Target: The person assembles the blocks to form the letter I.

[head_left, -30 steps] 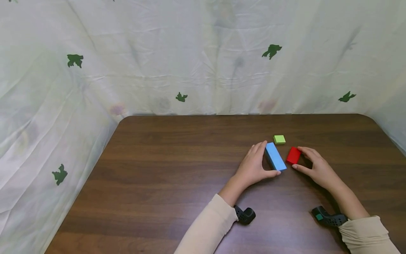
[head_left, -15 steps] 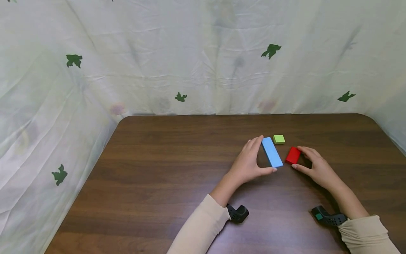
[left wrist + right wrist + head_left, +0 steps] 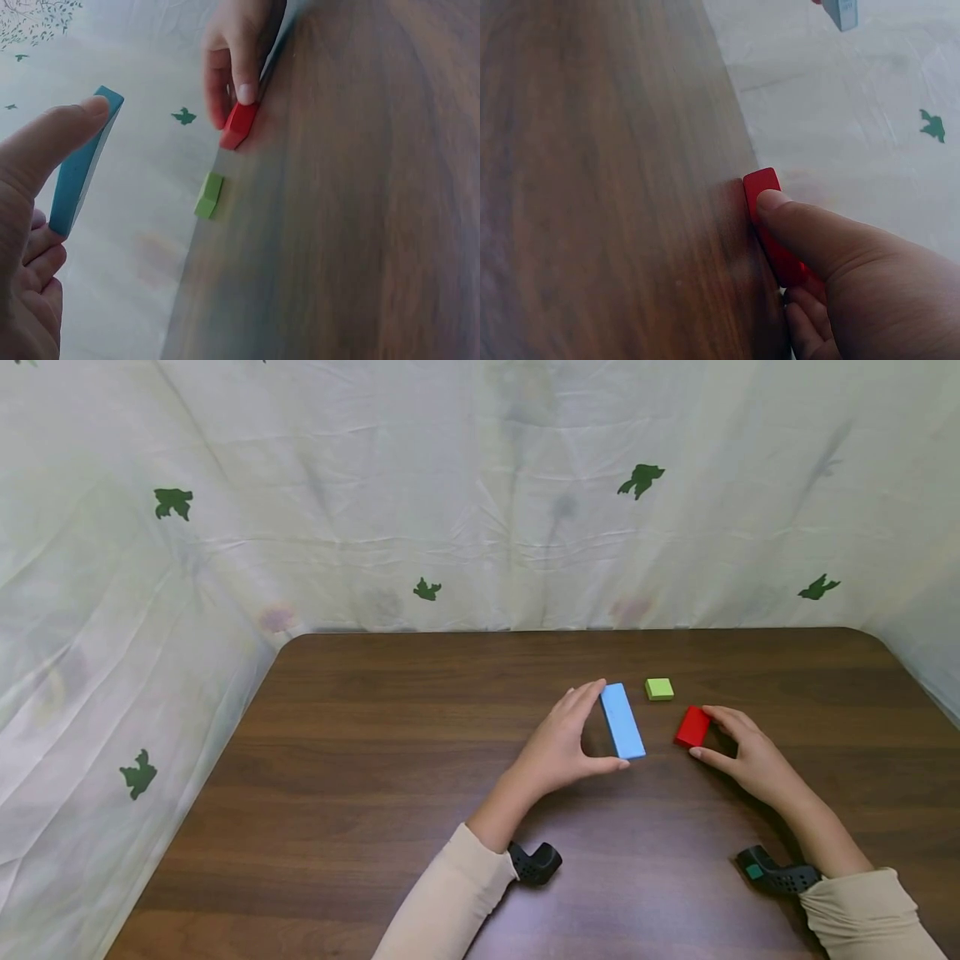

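Blue block [image 3: 622, 720]: held aloft, end to end, between the left hand's [image 3: 558, 745] thumb and fingers; from here I judge it light, stiff, smooth, best taken by those ends. Red block [image 3: 692, 727]: pinched in the right hand [image 3: 752, 762]. Green block [image 3: 660, 690]: untouched, between both hands. Since the earlier frame, I log left hand and blue block shifted leftward, red block unmoved.

A pale curtain [image 3: 337, 527] hangs behind the brown table [image 3: 360, 760].
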`<state>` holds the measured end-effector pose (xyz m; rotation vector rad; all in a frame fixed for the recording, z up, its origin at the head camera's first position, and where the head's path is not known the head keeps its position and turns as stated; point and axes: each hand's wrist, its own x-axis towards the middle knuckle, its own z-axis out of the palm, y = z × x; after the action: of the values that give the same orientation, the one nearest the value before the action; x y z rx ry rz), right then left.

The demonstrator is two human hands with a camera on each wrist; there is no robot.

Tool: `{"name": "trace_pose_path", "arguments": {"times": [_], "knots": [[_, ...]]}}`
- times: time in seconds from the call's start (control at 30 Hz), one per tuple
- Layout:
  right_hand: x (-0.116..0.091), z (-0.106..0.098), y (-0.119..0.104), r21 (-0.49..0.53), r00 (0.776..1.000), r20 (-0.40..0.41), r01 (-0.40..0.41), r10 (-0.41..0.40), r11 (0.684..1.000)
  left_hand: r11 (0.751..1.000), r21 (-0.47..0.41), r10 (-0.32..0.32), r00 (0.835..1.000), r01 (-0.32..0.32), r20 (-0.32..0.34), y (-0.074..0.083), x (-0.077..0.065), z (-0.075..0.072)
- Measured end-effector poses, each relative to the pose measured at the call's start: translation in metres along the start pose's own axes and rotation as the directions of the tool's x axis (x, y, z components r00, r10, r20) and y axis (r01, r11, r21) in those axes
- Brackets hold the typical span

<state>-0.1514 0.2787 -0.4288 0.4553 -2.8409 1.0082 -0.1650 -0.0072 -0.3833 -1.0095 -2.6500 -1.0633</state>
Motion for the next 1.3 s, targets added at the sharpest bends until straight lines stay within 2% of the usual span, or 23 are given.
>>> {"name": "trace_pose_path", "arguments": {"times": [0.37,0.6,0.8,1.3], "knots": [[0.000,-0.001,-0.001,0.009,1.000,0.005,-0.008,0.008,1.000,1.000,0.008,0.000,0.999,0.000,0.033,-0.018,-0.014,-0.017],[0.000,-0.001,-0.001,0.008,1.000,0.013,-0.013,0.013,1.000,0.999,0.002,-0.035,0.997,0.035,0.068,-0.035,-0.020,-0.022],[0.000,0.000,-0.001,0.005,1.000,0.012,-0.012,0.012,1.000,0.994,-0.023,-0.102,0.988,0.105,0.119,-0.045,-0.023,-0.023],[0.000,0.000,-0.001,0.010,1.000,0.003,-0.003,0.003,1.000,0.981,-0.028,-0.182,0.964,0.191,0.192,-0.061,-0.029,-0.016]]}}
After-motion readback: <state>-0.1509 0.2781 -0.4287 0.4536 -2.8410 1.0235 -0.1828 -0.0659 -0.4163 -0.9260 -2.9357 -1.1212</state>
